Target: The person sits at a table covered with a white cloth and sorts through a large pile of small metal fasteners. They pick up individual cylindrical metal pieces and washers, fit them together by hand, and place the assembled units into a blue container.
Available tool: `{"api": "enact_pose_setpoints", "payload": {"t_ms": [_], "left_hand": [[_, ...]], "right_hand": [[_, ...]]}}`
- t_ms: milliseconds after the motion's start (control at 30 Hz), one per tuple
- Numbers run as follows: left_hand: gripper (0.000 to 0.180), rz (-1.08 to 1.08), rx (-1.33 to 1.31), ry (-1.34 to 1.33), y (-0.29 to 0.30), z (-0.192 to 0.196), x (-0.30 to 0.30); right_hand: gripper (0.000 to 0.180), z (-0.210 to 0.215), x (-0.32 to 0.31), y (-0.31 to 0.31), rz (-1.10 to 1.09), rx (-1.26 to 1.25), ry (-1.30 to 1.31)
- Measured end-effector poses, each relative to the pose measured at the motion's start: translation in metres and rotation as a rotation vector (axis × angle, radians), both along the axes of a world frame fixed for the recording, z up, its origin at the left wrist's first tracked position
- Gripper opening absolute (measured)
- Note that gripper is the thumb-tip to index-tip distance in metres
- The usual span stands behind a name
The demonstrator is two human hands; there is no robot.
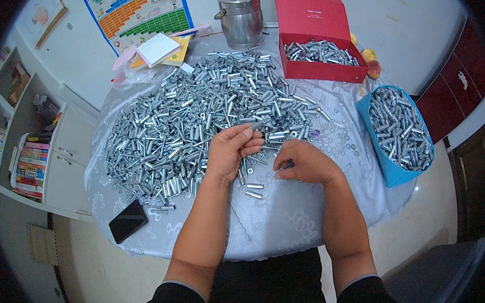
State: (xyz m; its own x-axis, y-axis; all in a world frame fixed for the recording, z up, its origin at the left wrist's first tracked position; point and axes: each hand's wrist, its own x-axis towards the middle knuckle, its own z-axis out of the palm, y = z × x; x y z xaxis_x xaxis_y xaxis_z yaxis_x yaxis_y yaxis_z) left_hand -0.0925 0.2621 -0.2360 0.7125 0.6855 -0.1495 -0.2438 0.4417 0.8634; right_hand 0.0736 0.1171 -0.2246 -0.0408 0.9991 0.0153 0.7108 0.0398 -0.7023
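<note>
The left hand [230, 150] is closed loosely around a metal tube [258, 125], which sticks out past its fingertips toward the far edge of the worktop [291, 215]. Just beside it, the right hand [304, 161] rests knuckles-up on the cloth, fingers curled and pinching a small dark part [288, 164] too tiny to make out. A big heap of tubes [196, 115] spreads behind both hands. A red box [314, 14] and blue bin [391, 170] of tubes sit at the right edge, a phone [128, 220] at the near left corner.
</note>
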Motion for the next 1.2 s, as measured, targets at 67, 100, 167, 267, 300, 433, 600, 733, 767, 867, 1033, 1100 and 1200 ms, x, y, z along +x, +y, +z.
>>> {"api": "enact_pose_setpoints", "payload": {"t_ms": [67, 100, 167, 267, 300, 433, 600, 733, 767, 867, 1033, 1100, 1200], "left_hand": [[0.027, -0.002, 0.005, -0.003, 0.000, 0.000, 0.000], [0.028, -0.003, 0.003, -0.003, 0.000, 0.000, 0.000], [0.030, -0.006, -0.001, -0.003, 0.000, -0.001, 0.000], [0.027, -0.005, -0.010, 0.010, 0.000, 0.001, 0.001], [0.027, 0.002, 0.001, 0.013, 0.000, 0.002, 0.000], [0.026, 0.011, 0.008, 0.017, -0.001, 0.001, 0.000], [0.026, -0.017, 0.039, 0.056, -0.003, 0.004, 0.001], [0.025, -0.042, 0.065, 0.072, -0.004, 0.001, 0.002], [0.025, -0.047, 0.069, 0.073, -0.004, 0.002, 0.002], [0.025, -0.067, 0.087, 0.076, -0.004, 0.001, 0.002], [0.025, -0.090, 0.110, 0.107, -0.006, 0.002, 0.001], [0.025, -0.100, 0.106, 0.107, -0.007, 0.002, 0.002], [0.025, -0.098, 0.098, 0.086, -0.007, 0.000, 0.002]], "right_hand": [[0.017, -0.002, -0.004, 0.001, 0.023, 0.051, -0.094], [0.017, -0.002, -0.005, 0.001, 0.034, 0.077, -0.141], [0.017, -0.004, -0.007, 0.001, 0.028, 0.037, -0.136], [0.013, -0.001, -0.008, 0.002, 0.023, -0.011, -0.177], [0.012, 0.001, -0.009, 0.002, 0.025, -0.025, -0.199], [0.012, 0.003, -0.012, 0.001, -0.061, -0.008, -0.191], [0.011, -0.003, -0.005, 0.008, -0.498, 0.220, 0.218], [0.011, -0.008, 0.004, 0.017, -0.535, 0.266, 0.929], [0.013, -0.011, 0.005, 0.018, -0.508, 0.323, 0.980], [0.012, -0.015, 0.004, 0.020, -0.444, 0.325, 1.039], [0.013, -0.011, -0.003, 0.021, -0.418, 0.307, 1.025], [0.014, -0.012, -0.002, 0.021, -0.417, 0.302, 1.016], [0.013, -0.012, -0.002, 0.021, -0.445, 0.295, 0.984]]}}
